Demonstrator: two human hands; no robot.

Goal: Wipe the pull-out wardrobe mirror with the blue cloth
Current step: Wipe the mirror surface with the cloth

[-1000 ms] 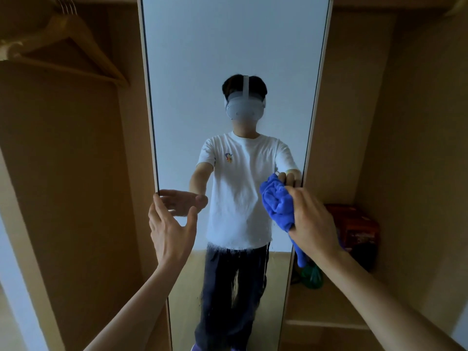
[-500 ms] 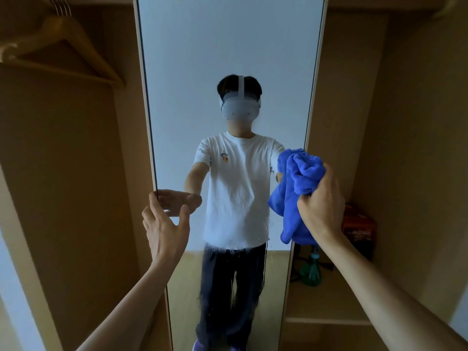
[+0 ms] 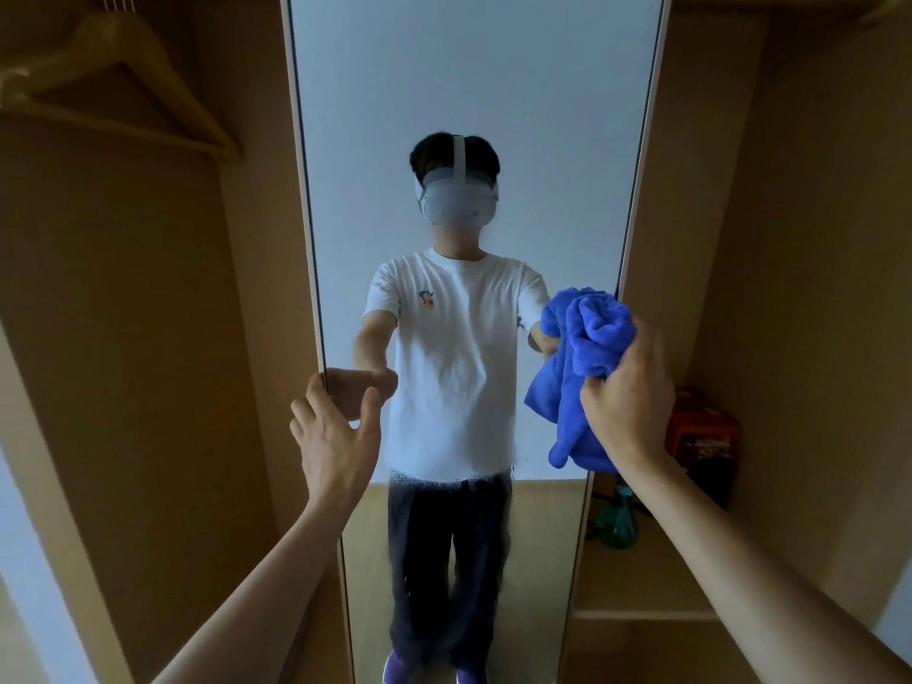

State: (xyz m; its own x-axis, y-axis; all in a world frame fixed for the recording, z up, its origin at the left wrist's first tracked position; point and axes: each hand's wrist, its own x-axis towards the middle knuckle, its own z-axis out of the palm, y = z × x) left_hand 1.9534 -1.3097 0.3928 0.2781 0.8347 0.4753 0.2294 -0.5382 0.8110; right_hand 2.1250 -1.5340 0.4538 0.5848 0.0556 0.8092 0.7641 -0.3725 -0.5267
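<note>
Far left in the wardrobe a wooden hanger (image 3: 123,76) hangs on the rail, out of the way. Next comes the left hand (image 3: 335,436), fingers straight and spread, holding nothing, its fingertips at the left edge of the tall mirror (image 3: 469,91) and seemingly touching the frame there. That looks a good place to brace a panel that slides, so I'd have it press lightly on the edge rather than on the glass, where it would leave prints.

Low on the glass is a hazy, speckled band (image 3: 444,478), which looks like spray or smearing. I'd say that is where the wiping is most needed.

Near the mirror's right edge, about halfway up, the blue cloth (image 3: 582,357) is bunched into a ball with a tail hanging below, and the right hand (image 3: 627,402) is clamped round it. I cannot tell whether it touches the glass yet. A tight wad cleans poorly, so flattening it under the palm and working across in overlapping passes, top downward, should serve best.

Beyond, on the shelf, sit a red box (image 3: 701,431) and a green bottle (image 3: 617,520), both near that elbow's path.
</note>
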